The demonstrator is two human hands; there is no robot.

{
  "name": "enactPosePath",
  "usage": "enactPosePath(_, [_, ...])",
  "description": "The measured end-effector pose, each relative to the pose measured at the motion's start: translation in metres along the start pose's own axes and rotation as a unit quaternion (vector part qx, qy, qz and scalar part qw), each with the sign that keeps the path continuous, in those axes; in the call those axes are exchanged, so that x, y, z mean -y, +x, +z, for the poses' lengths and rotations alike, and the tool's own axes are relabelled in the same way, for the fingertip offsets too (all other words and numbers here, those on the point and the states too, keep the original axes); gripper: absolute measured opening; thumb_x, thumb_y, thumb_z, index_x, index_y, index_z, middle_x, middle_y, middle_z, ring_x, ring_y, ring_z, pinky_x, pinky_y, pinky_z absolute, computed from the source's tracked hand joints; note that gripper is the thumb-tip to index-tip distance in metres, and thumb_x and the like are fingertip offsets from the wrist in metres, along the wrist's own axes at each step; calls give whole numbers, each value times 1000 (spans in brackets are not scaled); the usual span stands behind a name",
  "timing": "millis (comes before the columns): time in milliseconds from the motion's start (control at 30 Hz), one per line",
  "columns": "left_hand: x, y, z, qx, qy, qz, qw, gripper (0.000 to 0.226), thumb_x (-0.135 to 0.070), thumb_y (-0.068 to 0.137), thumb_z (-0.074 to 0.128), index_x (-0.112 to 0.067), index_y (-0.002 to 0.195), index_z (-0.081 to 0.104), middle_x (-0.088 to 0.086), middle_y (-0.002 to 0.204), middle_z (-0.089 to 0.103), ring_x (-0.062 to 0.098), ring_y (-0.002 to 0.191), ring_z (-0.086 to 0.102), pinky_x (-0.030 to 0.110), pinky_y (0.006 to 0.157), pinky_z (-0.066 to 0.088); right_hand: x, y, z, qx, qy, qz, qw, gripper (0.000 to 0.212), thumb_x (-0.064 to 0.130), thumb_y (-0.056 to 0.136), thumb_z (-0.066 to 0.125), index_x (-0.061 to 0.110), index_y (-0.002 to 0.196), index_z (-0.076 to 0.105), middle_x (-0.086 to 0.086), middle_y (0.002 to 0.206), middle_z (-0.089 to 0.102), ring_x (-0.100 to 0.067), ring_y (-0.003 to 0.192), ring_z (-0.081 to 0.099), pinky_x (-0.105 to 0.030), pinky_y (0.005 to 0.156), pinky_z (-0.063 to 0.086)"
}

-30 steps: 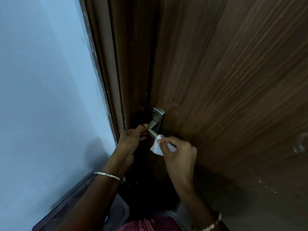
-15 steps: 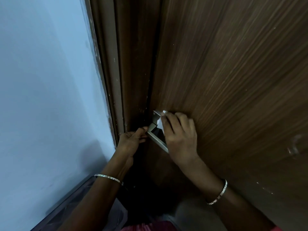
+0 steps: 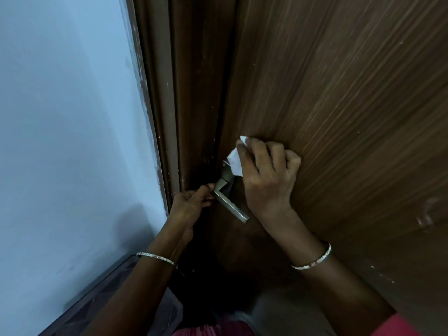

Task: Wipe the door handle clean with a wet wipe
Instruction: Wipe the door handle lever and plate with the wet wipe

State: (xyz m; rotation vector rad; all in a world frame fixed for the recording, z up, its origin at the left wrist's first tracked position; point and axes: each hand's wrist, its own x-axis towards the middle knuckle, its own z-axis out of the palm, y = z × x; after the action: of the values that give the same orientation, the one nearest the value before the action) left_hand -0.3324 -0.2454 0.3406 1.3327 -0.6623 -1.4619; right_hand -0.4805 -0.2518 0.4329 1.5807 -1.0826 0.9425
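Brushed-metal lever handle [image 3: 230,202] angled down, left hand [image 3: 191,204] pinching its neck, right hand [image 3: 266,175] fingers curled on white wipe [image 3: 234,159] at the plate

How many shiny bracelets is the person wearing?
2: one bracelet sits on the left wrist, the other bracelet on the right wrist. More could be hidden further up the arms.

Legible text, labels, brands, numbers, signs: none. The door [image 3: 339,105], door frame [image 3: 184,93], wall [image 3: 68,117], metal door handle [image 3: 230,204], white wet wipe [image 3: 234,160] and both bangles [image 3: 312,261] carry no readable lettering or marks.
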Motion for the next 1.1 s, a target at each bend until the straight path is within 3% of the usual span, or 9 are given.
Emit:
enactPosePath(133, [2, 2, -1, 10, 11, 2, 1000, 23, -33, 82, 76, -21, 63, 80, -1, 74, 78, 14, 81, 73, 25, 74, 55, -10, -37, -25, 55, 20, 19, 998, 13, 14, 96, 68, 15, 100, 80, 2, 108, 78, -14, 91, 64, -35, 77, 40])
enactPosePath(333, [3, 2, -1, 18, 18, 8, 1000, 22, -31, 84, 74, -18, 68, 81, 1, 76, 78, 18, 85, 72, 29, 81, 56, 13, -68, -34, 182, 48, 81, 979, 28, 0, 101, 54, -2, 126, 66, -16, 126, 69, -22, 105, 61, -32, 72, 49])
enactPosePath(433, [1, 1, 1, 15, 16, 8, 1000, 23, -30, 85, 73, -16, 68, 81, 3, 75, 78, 18, 83, 72, 29, 79, 55, 27, -46, -17, 201, 88, 88, 972, 28, -2, 94, 64, -6, 121, 68, -20, 121, 70, -25, 98, 70, -32, 76, 58])
enactPosePath(600, [0, -4, 1, 27, 2, 3, 1000, 35, -29, 90, 66, -15, 61, 79, 8, 74, 78, 19, 72, 74, 33, 76, 58, 48, -13, -3, 301, 108, 50, 946, 23, 2, 86, 72, -2, 109, 72, -16, 118, 69, -25, 97, 67, -31, 81, 59])
enactPosePath(767, [-1, -3, 3, 13, -2, 4, 1000, 24, -26, 88, 70, -7, 76, 78, 14, 85, 77, 29, 91, 71, 41, 89, 55, 38, -22, -18, 324, 107, 79, 937, 30, 0, 82, 73, -3, 112, 72, -15, 110, 72, -25, 92, 68, -34, 80, 60])
enactPosePath(933, [-1, -5, 4, 16, -7, 3, 1000, 32, -29, 88, 71, 3, 91, 77, 20, 95, 76, 35, 101, 70, 47, 97, 54, 37, -22, -21, 358, 101, 83, 925, 35, 0, 79, 77, -4, 113, 71, -15, 108, 71, -26, 94, 68, -33, 83, 60])
enactPosePath(1100, [-2, -7, 5, 15, -25, 4, 1000, 27, -23, 92, 64, -6, 77, 77, 21, 89, 75, 36, 94, 69, 48, 94, 54, 52, 3, -3, 397, 125, 57, 907, 27, 2, 85, 73, 2, 112, 71, -15, 112, 70, -26, 104, 65, -34, 87, 58])
